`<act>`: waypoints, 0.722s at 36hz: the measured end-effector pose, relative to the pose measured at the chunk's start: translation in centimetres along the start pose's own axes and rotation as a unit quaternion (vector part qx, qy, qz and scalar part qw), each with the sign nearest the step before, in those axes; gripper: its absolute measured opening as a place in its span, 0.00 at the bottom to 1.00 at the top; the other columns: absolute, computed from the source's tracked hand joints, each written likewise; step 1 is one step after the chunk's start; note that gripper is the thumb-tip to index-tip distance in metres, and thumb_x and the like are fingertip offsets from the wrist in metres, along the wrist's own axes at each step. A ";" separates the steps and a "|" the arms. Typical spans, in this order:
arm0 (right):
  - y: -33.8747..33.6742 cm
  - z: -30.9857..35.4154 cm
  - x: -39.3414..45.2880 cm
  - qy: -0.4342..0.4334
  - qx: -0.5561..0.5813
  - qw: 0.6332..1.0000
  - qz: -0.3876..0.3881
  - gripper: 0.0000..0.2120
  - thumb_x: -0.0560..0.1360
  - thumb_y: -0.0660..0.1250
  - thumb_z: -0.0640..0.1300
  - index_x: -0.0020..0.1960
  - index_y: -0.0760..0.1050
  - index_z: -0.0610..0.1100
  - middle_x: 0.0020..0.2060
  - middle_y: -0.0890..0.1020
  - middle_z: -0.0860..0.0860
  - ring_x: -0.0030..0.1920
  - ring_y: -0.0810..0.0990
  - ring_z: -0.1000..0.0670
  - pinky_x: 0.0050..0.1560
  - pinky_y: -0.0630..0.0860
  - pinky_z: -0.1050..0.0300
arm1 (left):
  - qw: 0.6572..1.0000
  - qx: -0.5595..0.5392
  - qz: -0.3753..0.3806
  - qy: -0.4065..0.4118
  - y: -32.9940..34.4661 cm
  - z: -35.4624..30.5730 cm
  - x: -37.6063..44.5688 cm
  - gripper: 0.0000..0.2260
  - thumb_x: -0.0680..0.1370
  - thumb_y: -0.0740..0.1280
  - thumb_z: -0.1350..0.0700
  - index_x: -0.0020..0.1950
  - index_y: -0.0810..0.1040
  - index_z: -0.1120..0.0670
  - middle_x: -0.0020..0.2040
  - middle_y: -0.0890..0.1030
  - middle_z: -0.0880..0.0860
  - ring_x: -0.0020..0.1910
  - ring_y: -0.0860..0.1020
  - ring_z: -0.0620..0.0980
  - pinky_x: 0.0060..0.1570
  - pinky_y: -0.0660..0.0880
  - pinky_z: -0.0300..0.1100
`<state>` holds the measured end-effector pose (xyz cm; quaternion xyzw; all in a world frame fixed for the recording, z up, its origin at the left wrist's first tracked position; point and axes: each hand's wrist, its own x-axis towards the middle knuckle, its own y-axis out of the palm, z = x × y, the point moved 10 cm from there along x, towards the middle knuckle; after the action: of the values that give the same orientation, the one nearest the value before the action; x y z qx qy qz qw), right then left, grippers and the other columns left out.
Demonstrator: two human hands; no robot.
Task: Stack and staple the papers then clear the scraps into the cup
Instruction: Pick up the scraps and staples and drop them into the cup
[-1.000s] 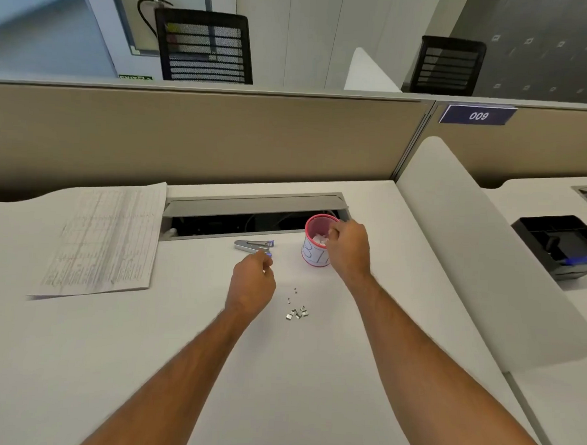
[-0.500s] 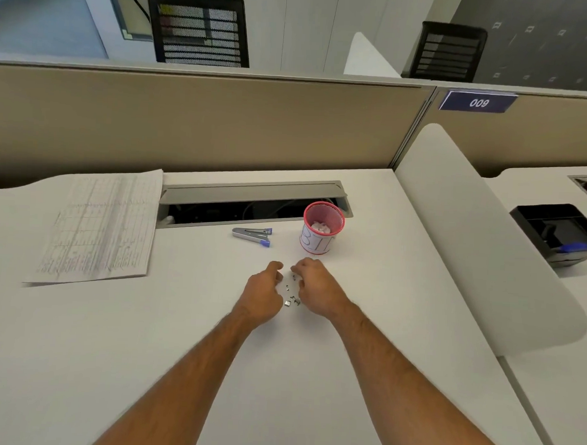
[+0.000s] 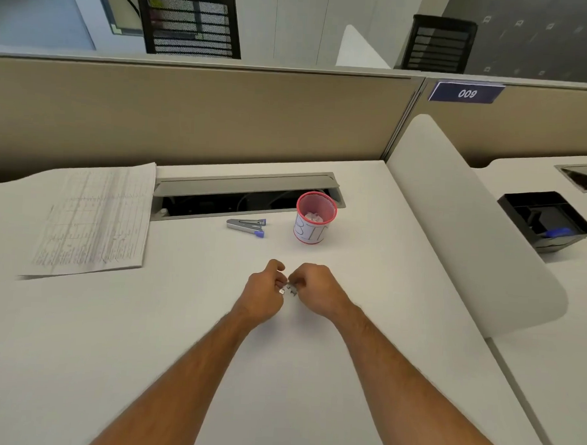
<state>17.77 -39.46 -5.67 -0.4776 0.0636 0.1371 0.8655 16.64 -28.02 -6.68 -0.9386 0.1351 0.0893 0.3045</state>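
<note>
At desk (image 3: 179,335) centre, both forearms extend forward and the hands meet knuckle to knuckle. Left hand (image 3: 263,293) and right hand (image 3: 316,290) are curled, fingers pinched in over a small cluster of metal scraps (image 3: 288,291) on the smooth white surface; whether any scrap is actually gripped cannot be told. Beyond them stands the cup (image 3: 314,218), pink mesh, cylindrical, white paper label, crumpled white bits inside. Just left of it lies the stapler (image 3: 246,226), grey metal with blue tips. Papers (image 3: 93,220), printed tables, lie flat at far left.
</note>
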 end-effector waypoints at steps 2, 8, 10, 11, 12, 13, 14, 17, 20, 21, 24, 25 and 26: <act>0.1 -0.3 -0.2 0.013 0.015 1.000 0.000 0.17 0.75 0.64 0.34 0.62 0.81 0.40 0.58 0.83 0.44 0.59 0.80 0.44 0.61 0.76 0.51 | 1.000 -0.007 -0.016 -0.002 -0.6 0.2 0.0 0.20 0.76 0.58 0.71 0.66 0.71 0.60 0.55 0.82 0.56 0.54 0.80 0.55 0.59 0.77 0.44; 2.1 -0.4 -0.4 0.042 0.019 0.999 0.009 0.25 0.69 0.75 0.48 0.66 0.78 0.51 0.60 0.73 0.48 0.63 0.70 0.48 0.62 0.75 0.52 | 0.997 0.004 -0.072 -0.015 -3.0 1.2 -0.1 0.17 0.78 0.56 0.71 0.63 0.74 0.59 0.53 0.81 0.55 0.54 0.79 0.52 0.54 0.73 0.38; 2.4 -0.1 -0.3 0.040 0.018 0.999 -0.001 0.23 0.69 0.76 0.48 0.64 0.79 0.51 0.59 0.73 0.48 0.62 0.70 0.47 0.61 0.75 0.53 | 0.997 0.014 -0.077 -0.020 -3.3 1.2 -0.1 0.17 0.79 0.56 0.70 0.64 0.74 0.59 0.56 0.81 0.55 0.53 0.78 0.50 0.55 0.73 0.38; 2.4 0.0 -0.2 0.040 0.020 0.999 -0.006 0.21 0.70 0.76 0.48 0.62 0.80 0.50 0.58 0.73 0.47 0.61 0.71 0.46 0.60 0.75 0.53 | 0.997 0.018 -0.079 -0.020 -3.5 1.2 0.0 0.16 0.80 0.56 0.70 0.64 0.74 0.59 0.57 0.81 0.55 0.53 0.77 0.49 0.56 0.73 0.38; 2.5 0.2 -0.1 0.040 0.020 0.999 -0.006 0.19 0.71 0.76 0.48 0.61 0.81 0.50 0.58 0.74 0.47 0.61 0.72 0.46 0.60 0.76 0.53 | 0.996 0.023 -0.080 -0.020 -3.5 1.3 0.0 0.16 0.80 0.56 0.70 0.64 0.74 0.58 0.57 0.81 0.55 0.53 0.77 0.48 0.56 0.73 0.37; 2.6 0.4 0.0 0.041 0.016 0.999 -0.004 0.18 0.71 0.76 0.47 0.60 0.81 0.50 0.58 0.74 0.47 0.60 0.73 0.46 0.60 0.76 0.53 | 0.996 0.028 -0.080 -0.021 -3.6 1.3 0.0 0.16 0.80 0.57 0.70 0.64 0.74 0.58 0.58 0.81 0.55 0.53 0.76 0.48 0.56 0.72 0.37; 2.6 0.5 0.2 0.041 0.011 0.999 -0.002 0.16 0.72 0.75 0.47 0.60 0.81 0.49 0.58 0.75 0.47 0.60 0.74 0.46 0.60 0.76 0.53 | 0.996 0.031 -0.080 -0.019 -3.6 1.4 0.0 0.16 0.80 0.57 0.70 0.64 0.75 0.58 0.58 0.81 0.55 0.53 0.76 0.47 0.56 0.72 0.36; 2.3 0.9 0.6 0.035 -0.003 0.999 -0.007 0.12 0.75 0.73 0.43 0.58 0.82 0.47 0.56 0.77 0.46 0.58 0.76 0.46 0.58 0.76 0.56 | 0.995 0.038 -0.087 -0.012 -3.8 1.5 0.1 0.15 0.79 0.58 0.70 0.61 0.77 0.58 0.57 0.82 0.54 0.52 0.77 0.48 0.54 0.72 0.36; 2.0 1.1 0.9 0.025 -0.029 0.999 -0.010 0.10 0.76 0.70 0.40 0.56 0.83 0.45 0.53 0.78 0.46 0.55 0.78 0.46 0.52 0.75 0.60 | 0.995 0.044 -0.092 -0.010 -4.0 1.7 0.2 0.15 0.79 0.58 0.70 0.59 0.78 0.57 0.56 0.82 0.54 0.51 0.77 0.49 0.53 0.72 0.36; 2.0 1.1 1.0 0.025 -0.037 0.999 -0.009 0.09 0.76 0.70 0.40 0.55 0.84 0.44 0.52 0.78 0.46 0.54 0.78 0.47 0.51 0.74 0.60 | 0.995 0.044 -0.094 -0.009 -4.0 1.8 0.2 0.15 0.79 0.58 0.70 0.58 0.78 0.57 0.56 0.82 0.54 0.51 0.77 0.49 0.53 0.72 0.36; 2.1 1.1 1.3 0.031 -0.052 0.998 0.001 0.08 0.76 0.70 0.40 0.53 0.84 0.43 0.51 0.77 0.46 0.52 0.78 0.47 0.50 0.75 0.60 | 0.994 0.045 -0.100 -0.007 -4.1 1.8 0.1 0.14 0.80 0.58 0.70 0.58 0.78 0.58 0.55 0.82 0.53 0.51 0.77 0.48 0.53 0.71 0.35; 2.1 1.0 1.4 0.034 -0.056 0.998 0.004 0.08 0.75 0.71 0.41 0.53 0.83 0.43 0.51 0.76 0.46 0.52 0.78 0.47 0.50 0.76 0.59 | 0.994 0.044 -0.103 -0.006 -4.2 1.8 0.1 0.14 0.80 0.58 0.69 0.58 0.78 0.58 0.55 0.82 0.53 0.51 0.76 0.48 0.53 0.71 0.35; 2.2 1.0 1.5 0.037 -0.061 0.997 0.008 0.08 0.75 0.71 0.42 0.54 0.82 0.43 0.51 0.76 0.47 0.52 0.78 0.47 0.50 0.76 0.59 | 0.993 0.044 -0.105 -0.004 -4.2 1.8 0.1 0.13 0.80 0.58 0.69 0.58 0.79 0.58 0.55 0.82 0.53 0.51 0.76 0.47 0.53 0.71 0.35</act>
<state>18.49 -37.23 -7.24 -0.5340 0.0909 0.1298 0.8305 17.89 -23.71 -5.81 -0.9331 0.0379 0.0545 0.3534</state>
